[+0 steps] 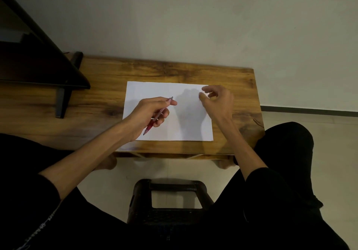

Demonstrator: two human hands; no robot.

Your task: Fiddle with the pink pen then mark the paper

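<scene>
White, blank paper sheet (168,112) lay flat on my brown wooden table (100,94). My left hand (149,112) gripped a red pen (155,119) above it, seemingly ready for writing; my right hand (217,99), fingers loosely curled, held nothing by the sheet's far corner.

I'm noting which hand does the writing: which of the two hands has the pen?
The left hand grips the red pen over the white paper; the right hand holds nothing.
</scene>
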